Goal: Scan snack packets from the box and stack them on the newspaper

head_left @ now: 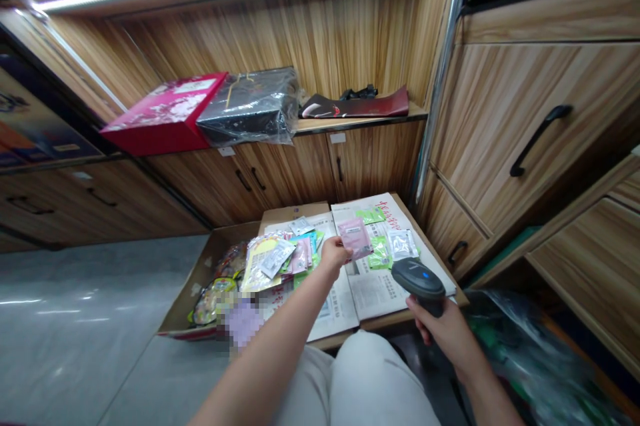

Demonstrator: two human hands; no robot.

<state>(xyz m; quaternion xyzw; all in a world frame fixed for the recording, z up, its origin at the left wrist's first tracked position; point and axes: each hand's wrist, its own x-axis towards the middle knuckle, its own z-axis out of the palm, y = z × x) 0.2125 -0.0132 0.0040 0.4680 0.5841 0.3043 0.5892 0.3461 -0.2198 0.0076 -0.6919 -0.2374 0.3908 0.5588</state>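
Observation:
My left hand [336, 254] pinches the edge of a pink sachet [355, 238], held over newspaper [373, 296] spread on a cardboard box. In my right hand [433, 319] is a dark handheld barcode scanner [419, 278], fingers wrapped round its grip and a blue light on its top. Near the pink sachet lie a green sachet [379, 254], another green one [371, 215] and a silver-white sachet [402, 245]. Left of my left hand is a loose pile of sachets, with a silver one [277, 259] and a pink one [301, 257] on top.
An open carton [187, 299] with colourful packets [216, 299] stands at the left. On the shelf behind are a red gift box [167, 113] and a plastic-wrapped black box [247, 106]. Wooden cabinets [520, 106] rise at the right, above a plastic-wrapped bundle [530, 353].

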